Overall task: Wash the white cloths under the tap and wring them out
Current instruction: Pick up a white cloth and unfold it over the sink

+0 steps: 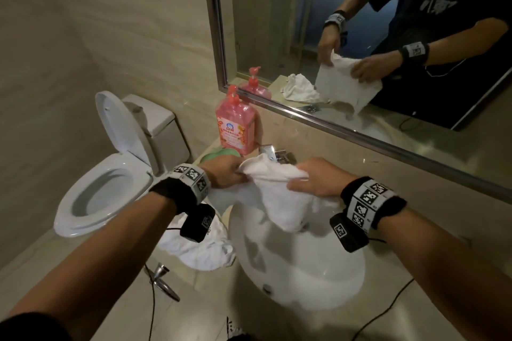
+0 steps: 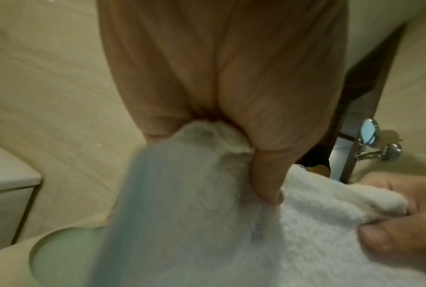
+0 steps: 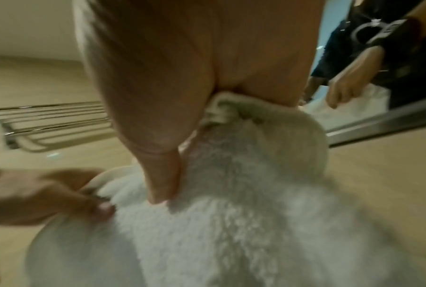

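A white terry cloth (image 1: 277, 194) hangs over the round white sink (image 1: 299, 271), held up by both hands. My left hand (image 1: 225, 174) pinches its left top edge, seen close in the left wrist view as the left hand (image 2: 256, 165) gripping the cloth (image 2: 280, 242). My right hand (image 1: 315, 180) grips the right top edge; the right wrist view shows this right hand (image 3: 167, 165) with its thumb pressed on the cloth (image 3: 244, 213). The chrome tap (image 1: 274, 153) stands just behind the cloth, mostly hidden. A second white cloth (image 1: 199, 249) lies crumpled on the counter left of the sink.
A pink soap bottle (image 1: 237, 124) and a green dish (image 1: 219, 153) stand at the counter's back left. An open toilet (image 1: 105, 188) sits to the left. A mirror (image 1: 360, 36) runs along the wall behind. A chrome fitting (image 1: 160, 277) and black cables lie on the counter.
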Motion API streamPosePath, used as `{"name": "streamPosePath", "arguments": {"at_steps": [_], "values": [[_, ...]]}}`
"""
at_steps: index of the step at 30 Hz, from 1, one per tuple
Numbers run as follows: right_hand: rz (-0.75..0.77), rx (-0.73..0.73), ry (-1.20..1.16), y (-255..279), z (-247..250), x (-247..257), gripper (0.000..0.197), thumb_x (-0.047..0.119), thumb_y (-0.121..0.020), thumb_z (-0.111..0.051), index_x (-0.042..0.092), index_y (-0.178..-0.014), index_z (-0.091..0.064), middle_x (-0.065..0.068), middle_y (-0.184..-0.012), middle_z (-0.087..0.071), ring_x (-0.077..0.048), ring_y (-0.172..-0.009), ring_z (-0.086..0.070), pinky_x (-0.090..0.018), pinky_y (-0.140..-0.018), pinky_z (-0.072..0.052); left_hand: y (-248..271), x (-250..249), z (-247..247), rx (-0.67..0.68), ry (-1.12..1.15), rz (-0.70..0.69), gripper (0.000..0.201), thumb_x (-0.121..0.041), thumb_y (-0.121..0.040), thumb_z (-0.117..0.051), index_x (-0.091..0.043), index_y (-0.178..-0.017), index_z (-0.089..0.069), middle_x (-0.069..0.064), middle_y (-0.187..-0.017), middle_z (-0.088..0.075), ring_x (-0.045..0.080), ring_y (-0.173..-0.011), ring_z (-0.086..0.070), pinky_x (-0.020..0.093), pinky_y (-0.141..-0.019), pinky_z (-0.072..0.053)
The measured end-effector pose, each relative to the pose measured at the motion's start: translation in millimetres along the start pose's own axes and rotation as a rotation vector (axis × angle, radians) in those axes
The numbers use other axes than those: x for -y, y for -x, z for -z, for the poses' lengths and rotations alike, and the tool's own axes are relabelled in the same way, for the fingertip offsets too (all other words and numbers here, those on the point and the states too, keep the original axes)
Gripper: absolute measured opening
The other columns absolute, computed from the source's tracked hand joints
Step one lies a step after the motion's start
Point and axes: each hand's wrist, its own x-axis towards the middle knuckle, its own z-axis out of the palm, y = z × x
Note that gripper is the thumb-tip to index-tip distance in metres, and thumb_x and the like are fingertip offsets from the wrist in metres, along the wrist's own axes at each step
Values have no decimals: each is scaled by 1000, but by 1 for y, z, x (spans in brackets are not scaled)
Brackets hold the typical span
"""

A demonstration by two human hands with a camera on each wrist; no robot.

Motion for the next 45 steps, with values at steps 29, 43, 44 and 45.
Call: {"name": "streamPosePath", "arguments": {"at_steps": [29, 43, 44, 45], "values": [[-193, -419, -582, -32, -13, 36, 44, 56, -87, -69, 14, -101, -73, 3, -91, -75, -13, -85, -71, -26, -67, -53, -2, -34, 7, -19, 115, 68, 45, -51, -75, -75, -21, -107, -67, -1, -101, -70, 21, -92, -64, 27, -80, -51], [-337, -461, -821, -23, -32, 32, 14, 24, -88, -73, 18, -100, -71, -1, -98, -76, -19, -92, -72, -42, -89, -59, -1, -7, -8, -222, 905, 223, 51, -68, -79, -60, -24, -103, -71, 3, -108, -73, 18, -89, -70, 32, -77, -57], [-325, -540, -824, -26, -41, 46, 13, 30, -87, -72, 22, -96, -69, 1, -96, -76, -14, -87, -73, -37, -81, -61, -5, -14, -9, -263, 959, 249, 54, -68, -85, -53, -19, -103, -70, 6, -106, -73, 18, -82, -69, 28, -69, -56], [-290, -575, -837, -28, -49, 62, 18, 40, -86, -72, 24, -92, -68, 4, -92, -76, -9, -79, -73, -29, -69, -60, -9, -23, -11, -295, 1027, 249, 60, -66, -91, -46, -13, -105, -70, 11, -104, -71, 22, -80, -68, 28, -68, -54]]}}
